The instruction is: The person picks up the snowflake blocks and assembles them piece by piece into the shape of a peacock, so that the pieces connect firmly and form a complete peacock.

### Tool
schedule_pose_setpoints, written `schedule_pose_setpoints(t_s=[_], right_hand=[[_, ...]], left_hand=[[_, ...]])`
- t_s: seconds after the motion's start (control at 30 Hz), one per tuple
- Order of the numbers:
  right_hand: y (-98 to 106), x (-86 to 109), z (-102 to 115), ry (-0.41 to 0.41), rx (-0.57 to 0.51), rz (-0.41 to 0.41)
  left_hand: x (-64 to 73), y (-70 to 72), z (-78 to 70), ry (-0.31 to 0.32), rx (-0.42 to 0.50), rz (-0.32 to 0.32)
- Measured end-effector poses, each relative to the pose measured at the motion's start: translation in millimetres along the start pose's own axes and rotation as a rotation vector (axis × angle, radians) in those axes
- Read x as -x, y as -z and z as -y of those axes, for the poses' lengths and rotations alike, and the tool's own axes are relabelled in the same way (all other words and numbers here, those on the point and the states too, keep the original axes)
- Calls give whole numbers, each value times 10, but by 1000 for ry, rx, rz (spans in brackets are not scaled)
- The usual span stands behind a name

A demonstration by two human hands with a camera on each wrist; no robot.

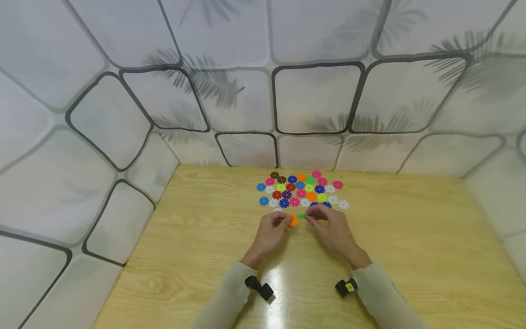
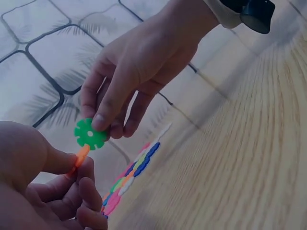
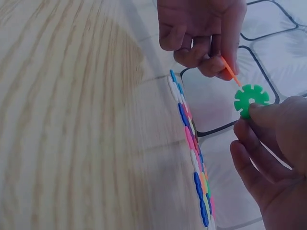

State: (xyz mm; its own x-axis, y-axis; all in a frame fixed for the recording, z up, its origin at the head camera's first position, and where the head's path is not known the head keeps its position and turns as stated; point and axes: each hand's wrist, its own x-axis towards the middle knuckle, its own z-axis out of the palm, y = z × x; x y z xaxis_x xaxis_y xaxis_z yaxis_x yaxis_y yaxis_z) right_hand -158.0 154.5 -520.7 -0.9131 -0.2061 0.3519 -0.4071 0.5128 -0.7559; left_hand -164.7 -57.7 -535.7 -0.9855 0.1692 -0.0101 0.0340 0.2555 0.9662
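Between thumb and fingers my left hand [image 1: 270, 234] pinches an orange notched disc [image 1: 293, 220]. My right hand [image 1: 334, 230] pinches a green notched disc [image 1: 302, 215] by its edge. The two discs meet rim to rim at about right angles. In the left wrist view the green disc [image 2: 90, 133] faces the camera, with a small hole in its middle, and the orange disc [image 2: 82, 156] stands nearly edge-on below it. The right wrist view shows the orange disc [image 3: 231, 72] as a thin strip reaching the notched rim of the green disc [image 3: 251, 100].
Just beyond the hands, many loose notched discs [image 1: 301, 193] in pink, blue, white, yellow, red, brown and other colours lie flat on the wooden table [image 1: 197, 237]. A patterned wall [image 1: 316, 100] rises behind the table's far edge. Dark bands sit on both sleeves.
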Motion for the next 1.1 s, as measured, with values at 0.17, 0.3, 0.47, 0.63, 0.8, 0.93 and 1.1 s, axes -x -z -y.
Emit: schedule_pose_setpoints(t_s=[0.17, 0.3, 0.47, 0.63, 0.8, 0.93, 1.1], right_hand=[[11, 32, 30, -6, 27, 17], [40, 62, 50, 8, 29, -3], [63, 64, 40, 41, 57, 5], [63, 65, -21, 115, 110, 26], [48, 70, -76, 186, 225, 37], [48, 59, -36, 251, 277, 10], [43, 60, 13, 308, 285, -21]], left_hand=[[27, 21, -36, 40, 44, 16], [42, 4, -38, 40, 49, 18], [48, -19, -32, 48, 68, -9], [56, -34, -56, 39, 72, -12], [62, -47, -63, 48, 95, -29], [63, -50, -50, 39, 111, -32], [68, -51, -52, 20, 103, -19]])
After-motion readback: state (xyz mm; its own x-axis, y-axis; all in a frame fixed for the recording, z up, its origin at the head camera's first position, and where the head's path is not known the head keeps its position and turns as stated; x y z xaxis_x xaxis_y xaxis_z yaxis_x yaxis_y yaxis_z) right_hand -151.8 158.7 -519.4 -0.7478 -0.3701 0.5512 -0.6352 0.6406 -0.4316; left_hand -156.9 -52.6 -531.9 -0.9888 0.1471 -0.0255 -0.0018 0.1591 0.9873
